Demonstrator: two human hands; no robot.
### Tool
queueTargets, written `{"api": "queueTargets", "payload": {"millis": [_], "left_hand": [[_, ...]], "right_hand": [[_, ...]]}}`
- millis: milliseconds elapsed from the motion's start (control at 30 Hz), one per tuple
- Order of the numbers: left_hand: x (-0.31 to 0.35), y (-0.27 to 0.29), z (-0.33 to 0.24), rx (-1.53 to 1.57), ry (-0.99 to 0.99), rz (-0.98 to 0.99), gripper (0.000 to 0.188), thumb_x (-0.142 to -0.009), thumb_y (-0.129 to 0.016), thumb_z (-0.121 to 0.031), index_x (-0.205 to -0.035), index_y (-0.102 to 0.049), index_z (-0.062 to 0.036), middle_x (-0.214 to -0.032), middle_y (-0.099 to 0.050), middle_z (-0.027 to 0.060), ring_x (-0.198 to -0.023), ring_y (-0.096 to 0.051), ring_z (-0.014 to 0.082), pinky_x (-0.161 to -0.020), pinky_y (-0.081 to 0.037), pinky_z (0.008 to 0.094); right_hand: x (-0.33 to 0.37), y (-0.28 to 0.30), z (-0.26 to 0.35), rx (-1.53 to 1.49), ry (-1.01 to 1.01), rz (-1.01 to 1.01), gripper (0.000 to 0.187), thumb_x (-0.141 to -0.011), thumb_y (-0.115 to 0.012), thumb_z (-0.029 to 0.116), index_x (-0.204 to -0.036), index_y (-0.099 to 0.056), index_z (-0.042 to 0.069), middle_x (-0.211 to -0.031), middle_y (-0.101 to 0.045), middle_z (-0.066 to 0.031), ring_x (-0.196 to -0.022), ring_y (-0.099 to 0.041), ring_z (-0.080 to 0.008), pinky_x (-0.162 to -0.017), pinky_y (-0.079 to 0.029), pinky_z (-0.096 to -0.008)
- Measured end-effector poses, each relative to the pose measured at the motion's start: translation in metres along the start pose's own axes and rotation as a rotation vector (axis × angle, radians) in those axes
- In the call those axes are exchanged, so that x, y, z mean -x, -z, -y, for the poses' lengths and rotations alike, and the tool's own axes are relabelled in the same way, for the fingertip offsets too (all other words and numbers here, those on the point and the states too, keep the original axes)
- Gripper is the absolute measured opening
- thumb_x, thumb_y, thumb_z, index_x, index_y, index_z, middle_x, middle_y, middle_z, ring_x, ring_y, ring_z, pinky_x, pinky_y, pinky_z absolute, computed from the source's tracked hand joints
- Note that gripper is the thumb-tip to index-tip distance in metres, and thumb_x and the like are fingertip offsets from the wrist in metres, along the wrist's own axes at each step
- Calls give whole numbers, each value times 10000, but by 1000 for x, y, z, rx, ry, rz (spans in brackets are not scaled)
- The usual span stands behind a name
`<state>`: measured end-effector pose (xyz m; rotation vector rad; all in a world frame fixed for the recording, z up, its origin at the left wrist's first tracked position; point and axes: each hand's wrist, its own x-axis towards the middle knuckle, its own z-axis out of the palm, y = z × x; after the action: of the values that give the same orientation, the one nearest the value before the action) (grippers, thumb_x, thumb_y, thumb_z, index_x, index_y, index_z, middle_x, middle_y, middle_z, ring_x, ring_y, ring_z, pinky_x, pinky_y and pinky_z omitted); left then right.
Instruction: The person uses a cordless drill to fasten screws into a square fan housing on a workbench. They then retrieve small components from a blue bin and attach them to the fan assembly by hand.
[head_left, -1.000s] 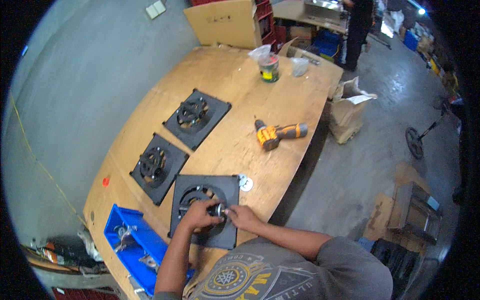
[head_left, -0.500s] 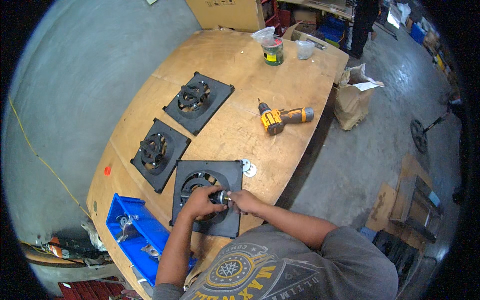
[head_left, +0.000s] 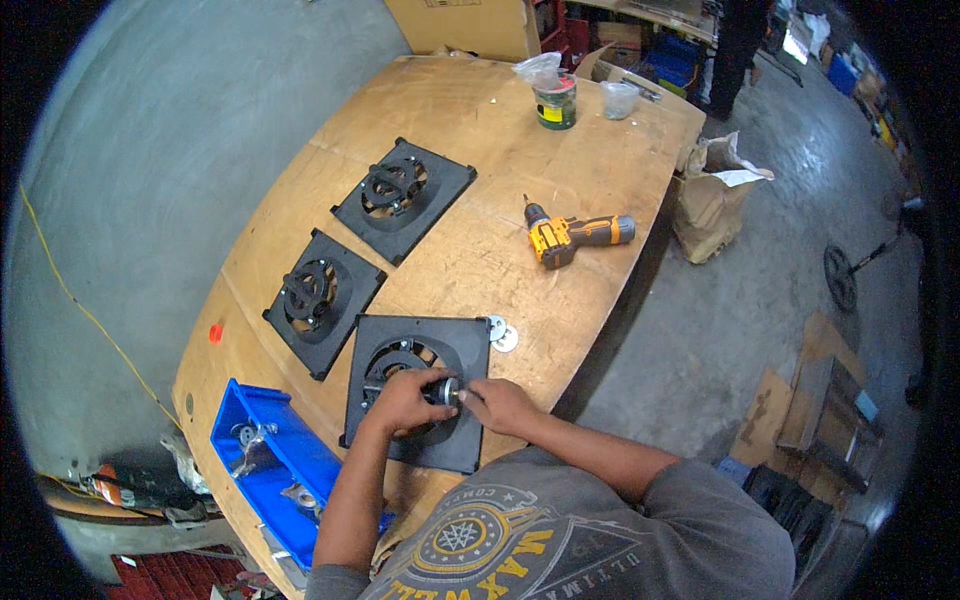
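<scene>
A black square fan frame (head_left: pixel 452 345) lies on the wooden table (head_left: pixel 470 150) right in front of me. My left hand (head_left: pixel 400 402) grips the small round motor (head_left: pixel 441 390) at the frame's centre. My right hand (head_left: pixel 495 403) pinches the motor's shiny end from the right. Two more black fan frames, the middle frame (head_left: pixel 320 301) and the far frame (head_left: pixel 403 198), lie in a row further up the table. Two small metal washers (head_left: pixel 500 334) rest by the near frame's right corner.
A yellow and black cordless drill (head_left: pixel 578 236) lies mid-table. A blue parts bin (head_left: pixel 270 460) with metal brackets sits at my left. A tin can (head_left: pixel 555 102) and a clear plastic cup (head_left: pixel 620 98) stand at the far end. Cardboard boxes (head_left: pixel 712 205) stand on the floor to the right.
Both hands stay on the motor, shifting only slightly. The view has tilted a little, so the table contents sit a bit higher in the picture.
</scene>
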<state>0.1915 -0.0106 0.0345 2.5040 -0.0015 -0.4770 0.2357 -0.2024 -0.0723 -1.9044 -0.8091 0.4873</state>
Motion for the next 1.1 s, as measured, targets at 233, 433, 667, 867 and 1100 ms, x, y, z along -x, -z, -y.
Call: {"api": "queueTargets", "payload": {"millis": [233,433,667,867,1100], "left_hand": [[1,1,0,2,-21,-25,630,-638,-832,-329,-1201,-657,-107,-1074,-682,189,-987,-654,349,-880,-505,404],[3,0,-3,4,7,-32,624,-641,-831,-318,-1193,-657,-87,-1090,-679,192,-1011,-651,349,-893,-502,403],[4,2,-7,8,5,-42,632,-634,-835,-292,-1201,-651,-79,-1079,-681,195,-999,-655,351,-886,-504,401],[3,0,1,22,-10,-17,642,-629,-835,-281,-1209,-648,-79,-1086,-679,199,-1002,-655,349,-888,-503,396],[2,0,4,35,-22,-4,643,-649,-822,-318,-1220,-646,-81,-1075,-687,199,-977,-671,329,-867,-509,385]], "right_hand": [[-2,14,16,30,-108,39,430,-951,-504,411,-919,-641,5,-800,-661,-222,-778,-638,-434,-701,-488,-530],[-9,12,14,-10,-116,163,411,-947,-497,429,-990,-577,29,-833,-649,-228,-801,-634,-438,-701,-489,-536],[-3,15,23,71,-50,102,401,-949,-495,416,-987,-616,35,-814,-654,-234,-793,-636,-438,-707,-489,-535],[-2,22,29,88,-52,108,395,-940,-517,409,-1012,-644,42,-802,-657,-240,-786,-641,-434,-711,-493,-524],[-2,16,22,-64,-89,106,380,-937,-533,384,-1024,-627,25,-825,-661,-245,-809,-639,-441,-712,-483,-532]]}}
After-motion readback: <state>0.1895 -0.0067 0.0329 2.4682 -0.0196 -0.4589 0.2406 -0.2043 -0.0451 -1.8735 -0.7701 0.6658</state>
